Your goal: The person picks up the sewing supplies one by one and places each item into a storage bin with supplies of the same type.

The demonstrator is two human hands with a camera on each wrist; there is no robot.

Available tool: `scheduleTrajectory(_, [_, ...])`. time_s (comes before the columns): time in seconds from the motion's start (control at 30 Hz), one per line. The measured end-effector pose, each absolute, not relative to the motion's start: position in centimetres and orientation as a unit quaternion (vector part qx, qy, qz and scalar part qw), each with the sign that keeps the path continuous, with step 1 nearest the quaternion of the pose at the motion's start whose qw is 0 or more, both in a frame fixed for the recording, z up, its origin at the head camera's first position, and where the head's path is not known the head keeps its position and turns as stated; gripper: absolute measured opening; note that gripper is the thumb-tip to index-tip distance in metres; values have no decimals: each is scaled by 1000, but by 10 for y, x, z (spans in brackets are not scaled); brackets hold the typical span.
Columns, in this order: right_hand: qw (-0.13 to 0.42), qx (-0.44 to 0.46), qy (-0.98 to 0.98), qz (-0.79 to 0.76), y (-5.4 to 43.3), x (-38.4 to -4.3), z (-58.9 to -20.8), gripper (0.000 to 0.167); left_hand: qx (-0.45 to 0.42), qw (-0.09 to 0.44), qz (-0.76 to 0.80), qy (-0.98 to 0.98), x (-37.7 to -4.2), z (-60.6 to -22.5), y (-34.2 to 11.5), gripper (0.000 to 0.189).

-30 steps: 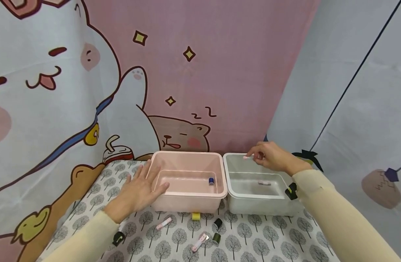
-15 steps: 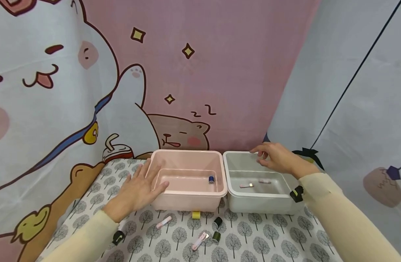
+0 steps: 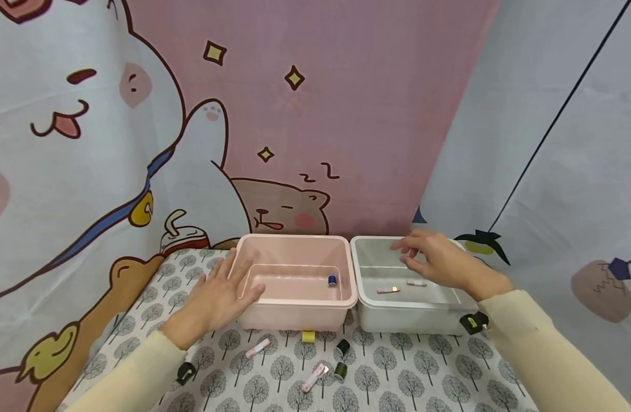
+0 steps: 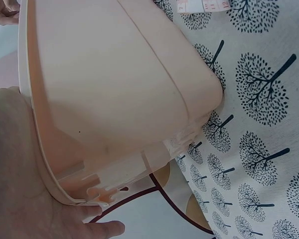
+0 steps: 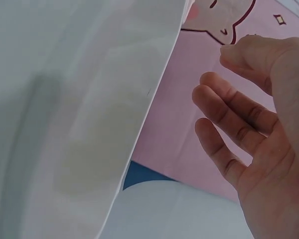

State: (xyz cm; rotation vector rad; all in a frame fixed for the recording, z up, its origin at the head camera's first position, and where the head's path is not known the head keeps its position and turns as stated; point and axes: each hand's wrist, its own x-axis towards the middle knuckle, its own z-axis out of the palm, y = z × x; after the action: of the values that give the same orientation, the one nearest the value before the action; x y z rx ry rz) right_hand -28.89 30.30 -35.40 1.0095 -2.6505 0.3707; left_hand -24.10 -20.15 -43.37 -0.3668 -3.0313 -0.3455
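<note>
My left hand (image 3: 217, 292) rests with spread fingers on the left rim of the pink bin (image 3: 294, 317). A blue thread spool (image 3: 332, 281) stands inside that bin. Over the grey-green bin (image 3: 413, 320), my right hand (image 3: 433, 257) hovers with loosely bent fingers and nothing in them. Two small pink-and-white tape measures, a nearer one (image 3: 388, 290) with a metal tip and a farther one (image 3: 416, 283), lie on its floor. The left wrist view shows printed numbers on a tape measure (image 4: 203, 5) beside the pink bin.
On the tree-print cloth (image 3: 387, 389) before the bins lie two tape measures, one left (image 3: 257, 348) and one nearer (image 3: 315, 377). Near them are a black spool (image 3: 341, 348), a green spool (image 3: 340, 372) and a yellow piece (image 3: 308, 336). A printed curtain (image 3: 366, 114) hangs behind.
My right hand has let go of a tape measure, which now lies in the grey-green bin, and has shifted slightly right. The left hand stays on the pink rim.
</note>
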Motion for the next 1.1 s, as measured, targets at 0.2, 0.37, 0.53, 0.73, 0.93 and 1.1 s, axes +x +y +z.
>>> scheduleTrajectory(0.2, [154, 340, -922, 106, 298, -273, -356, 28, -120, 36, -112, -986, -240, -432, -201, 93])
scheduleTrajectory(0.37, [188, 358, -910, 97, 297, -266, -361, 29, -119, 34, -113, -986, -240, -430, -201, 95])
scheduleTrajectory(0.53, [202, 382, -895, 110, 294, -259, -367, 32, -114, 31, -112, -987, -239, -430, -201, 99])
scheduleTrajectory(0.73, [220, 412, -873, 144, 289, -251, -375, 36, -108, 31, -107, -988, -239, -431, -201, 99])
scheduleTrajectory(0.93, [240, 426, -858, 159, 287, -240, -386, 40, -105, 30, -109, -988, -239, -432, -200, 95])
scheduleTrajectory(1.1, [244, 422, -857, 167, 282, -229, -395, 45, -104, 34, -109, -988, -239, -433, -200, 97])
